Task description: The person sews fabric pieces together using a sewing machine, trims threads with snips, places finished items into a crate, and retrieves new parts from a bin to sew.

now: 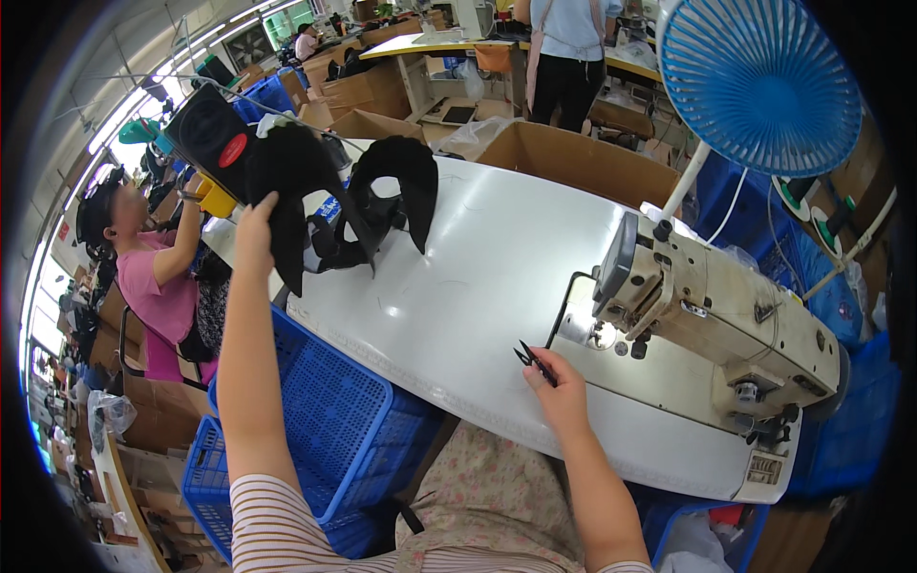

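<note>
My left hand (255,234) is closed on the edge of a black curved fabric piece (291,172) at the left end of the white sewing table (487,248). A second black curved fabric piece (411,177) stands just right of it, with a dark strap-like part between them. What these pieces belong to I cannot tell. Near the table's front edge, my right hand (562,392) grips small black thread snips (537,365), their points toward the far left. Right of that hand stands a cream sewing machine (712,306), apart from it.
Blue plastic crates (334,420) sit below the table's left front. A blue fan (759,86) rises at the far right on a white pole. Behind the table is an open cardboard box (578,162). A person in pink (148,272) sits at the left; another person (568,57) stands beyond.
</note>
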Tool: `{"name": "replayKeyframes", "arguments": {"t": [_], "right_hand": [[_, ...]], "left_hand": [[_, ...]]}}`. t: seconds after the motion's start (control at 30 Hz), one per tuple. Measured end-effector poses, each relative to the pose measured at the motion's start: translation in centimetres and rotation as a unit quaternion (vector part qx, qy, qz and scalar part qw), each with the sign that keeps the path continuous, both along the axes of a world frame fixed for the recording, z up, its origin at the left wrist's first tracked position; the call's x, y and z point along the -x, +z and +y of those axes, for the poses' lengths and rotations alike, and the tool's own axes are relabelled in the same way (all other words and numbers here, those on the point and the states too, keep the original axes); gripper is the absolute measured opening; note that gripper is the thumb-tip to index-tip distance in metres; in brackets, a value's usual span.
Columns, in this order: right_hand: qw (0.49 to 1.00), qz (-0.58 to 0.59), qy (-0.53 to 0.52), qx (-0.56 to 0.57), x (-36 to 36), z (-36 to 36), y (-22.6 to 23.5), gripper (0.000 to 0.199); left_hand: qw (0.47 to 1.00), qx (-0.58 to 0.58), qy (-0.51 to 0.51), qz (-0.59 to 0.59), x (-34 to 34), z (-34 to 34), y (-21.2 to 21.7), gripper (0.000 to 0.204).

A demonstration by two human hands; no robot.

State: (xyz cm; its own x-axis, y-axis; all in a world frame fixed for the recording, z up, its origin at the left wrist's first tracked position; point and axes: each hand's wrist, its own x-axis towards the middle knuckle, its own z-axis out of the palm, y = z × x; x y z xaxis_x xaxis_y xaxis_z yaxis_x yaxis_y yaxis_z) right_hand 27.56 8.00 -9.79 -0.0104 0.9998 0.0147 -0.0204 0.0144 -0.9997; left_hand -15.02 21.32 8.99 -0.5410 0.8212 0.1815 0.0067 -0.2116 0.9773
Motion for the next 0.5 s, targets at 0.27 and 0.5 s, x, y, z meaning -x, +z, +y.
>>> {"name": "replayKeyframes", "arguments": {"t": [0.27,0.5], "right_hand": [[0.998,-0.04,0.004,-0.042,0.1,0.2,-0.2,0.032],[0.999,0.024,0.015,-0.037,0.5,-0.1,-0.3,0.033]], "left_hand": [[0.998,0.009,-0.061,-0.025,4.1,-3.5,4.0,0.032],[0.982,0.083,-0.07,-0.153,8.9,-7.6,5.7,0.031]]}}
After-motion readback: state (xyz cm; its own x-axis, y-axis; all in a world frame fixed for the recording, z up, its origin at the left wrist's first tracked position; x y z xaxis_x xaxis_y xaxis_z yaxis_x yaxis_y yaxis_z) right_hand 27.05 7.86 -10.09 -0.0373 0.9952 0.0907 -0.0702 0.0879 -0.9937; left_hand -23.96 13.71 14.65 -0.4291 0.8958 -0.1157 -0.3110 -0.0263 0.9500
